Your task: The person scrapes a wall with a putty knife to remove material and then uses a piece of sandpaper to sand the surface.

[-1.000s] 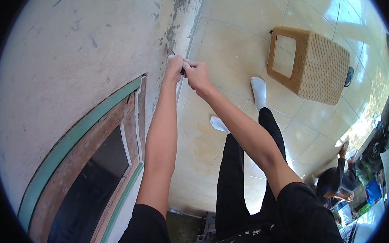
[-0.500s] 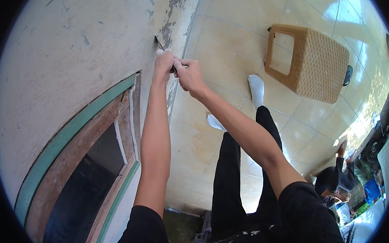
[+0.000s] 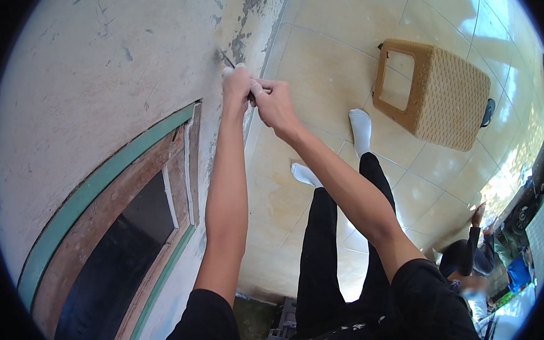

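Both of my hands are closed together in front of the worn wall (image 3: 118, 49), close to its corner where the paint is peeling. From my left hand (image 3: 237, 84) sticks out a thin dark tool (image 3: 227, 59), whose tip points up and left at the wall. My right hand (image 3: 272, 102) is pressed against the left one, fingers curled; what lies between the two hands is too small to make out.
Below left is a window frame (image 3: 99, 168) with green trim. A brown woven-pattern plastic stool (image 3: 449, 96) lies on the tiled floor (image 3: 322, 63), right of my feet in white socks (image 3: 361, 128). Another person (image 3: 467, 255) sits at the lower right.
Both hands and the tool have shifted slightly to the right in view. The grip looks much the same, and the tool's tip is now blurred.
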A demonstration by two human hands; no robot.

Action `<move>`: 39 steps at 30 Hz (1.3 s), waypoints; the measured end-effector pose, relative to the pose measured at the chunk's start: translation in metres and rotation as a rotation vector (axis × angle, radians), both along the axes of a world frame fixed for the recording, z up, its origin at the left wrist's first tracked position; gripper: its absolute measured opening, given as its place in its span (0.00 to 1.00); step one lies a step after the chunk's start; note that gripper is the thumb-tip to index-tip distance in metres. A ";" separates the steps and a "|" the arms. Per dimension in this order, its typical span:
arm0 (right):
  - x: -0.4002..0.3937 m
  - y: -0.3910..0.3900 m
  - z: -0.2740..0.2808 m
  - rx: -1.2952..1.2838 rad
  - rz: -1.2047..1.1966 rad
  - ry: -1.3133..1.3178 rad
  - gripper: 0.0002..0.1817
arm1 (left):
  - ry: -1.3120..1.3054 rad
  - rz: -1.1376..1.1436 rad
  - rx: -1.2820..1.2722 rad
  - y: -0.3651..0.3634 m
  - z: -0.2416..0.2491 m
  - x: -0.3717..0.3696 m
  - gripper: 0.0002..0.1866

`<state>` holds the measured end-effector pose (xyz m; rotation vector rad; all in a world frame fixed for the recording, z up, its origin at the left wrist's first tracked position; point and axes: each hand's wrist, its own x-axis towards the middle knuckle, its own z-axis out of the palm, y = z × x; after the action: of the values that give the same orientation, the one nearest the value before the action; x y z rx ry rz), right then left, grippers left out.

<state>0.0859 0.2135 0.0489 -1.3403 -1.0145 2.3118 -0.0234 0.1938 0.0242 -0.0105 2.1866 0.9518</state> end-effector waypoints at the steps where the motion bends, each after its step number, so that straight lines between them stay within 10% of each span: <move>1: 0.002 -0.001 0.010 -0.009 0.061 0.009 0.16 | -0.068 0.018 0.034 -0.008 0.015 -0.001 0.15; 39: -0.024 -0.051 0.009 0.445 0.050 -0.193 0.15 | -0.404 0.087 0.391 -0.045 -0.011 -0.039 0.05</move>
<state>0.0623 0.1624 0.0576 -1.3720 -1.5276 1.8558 -0.0622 0.1491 0.0136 -0.1035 1.6201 1.2894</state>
